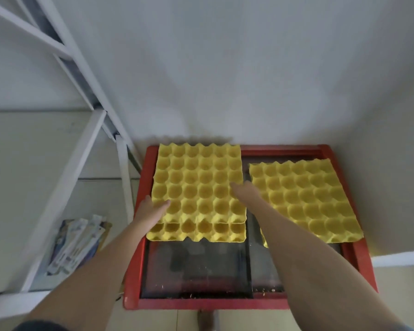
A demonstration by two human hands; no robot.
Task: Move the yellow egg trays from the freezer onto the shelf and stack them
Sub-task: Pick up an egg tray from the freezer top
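Both forearms are reaching over the red-framed freezer [139,235]; the left hand [151,210] is gripping the upper tray [196,182] of the left stack, thumb on top; the right hand [245,192] is touching its far edge, fingers' spread unclear; another yellow tray [304,199] is lying beside; white shelf [65,182] is standing left.

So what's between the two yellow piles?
In the head view, the right hand reaches into the gap between the left trays and the right trays; below it shows the freezer's dark lid.
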